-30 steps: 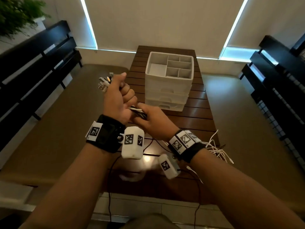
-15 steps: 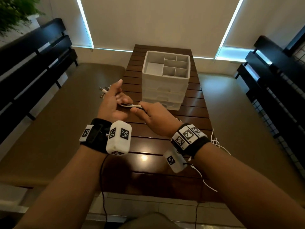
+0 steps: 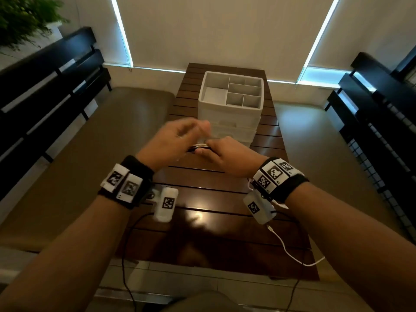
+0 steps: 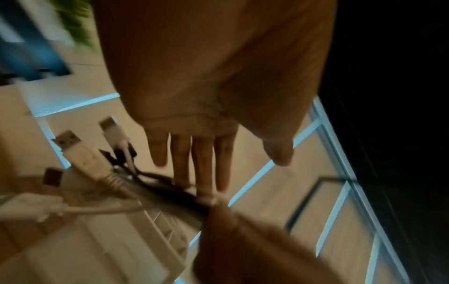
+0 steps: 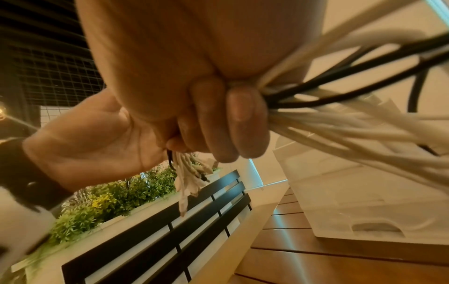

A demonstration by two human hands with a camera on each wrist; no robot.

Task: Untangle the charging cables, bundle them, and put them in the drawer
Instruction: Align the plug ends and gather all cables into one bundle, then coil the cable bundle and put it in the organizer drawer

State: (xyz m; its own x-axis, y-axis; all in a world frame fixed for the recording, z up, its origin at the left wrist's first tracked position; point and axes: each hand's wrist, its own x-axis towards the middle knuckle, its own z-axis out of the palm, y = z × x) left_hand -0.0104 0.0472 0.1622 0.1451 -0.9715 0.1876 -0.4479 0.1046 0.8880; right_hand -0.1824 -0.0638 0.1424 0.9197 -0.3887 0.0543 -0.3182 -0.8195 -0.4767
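Observation:
A bundle of white and black charging cables [image 3: 198, 147] is held over the table in front of the white drawer unit [image 3: 225, 113]. My right hand [image 3: 209, 150] grips the bundle [image 5: 340, 123] in a fist, fingers curled round it. The plug ends [image 5: 187, 176] hang out below the fist. My left hand [image 3: 191, 134] is blurred just left of the bundle. In the left wrist view its fingers [image 4: 201, 163] are straight and spread, with the USB plugs [image 4: 82, 153] beside them. The drawers look closed.
The unit stands on a dark wooden slat table [image 3: 225, 199]; its top tray has several bare compartments. Black slatted benches flank the table at left [image 3: 45, 86] and right [image 3: 371, 109]. A thin white cable [image 3: 290, 253] trails off the front right edge. A plant [image 3: 22, 16] stands far left.
My left hand let go of the plug ends it gripped in a fist, came down and opened. My right hand kept its grip on the bundle; both hands moved nearer the drawer unit.

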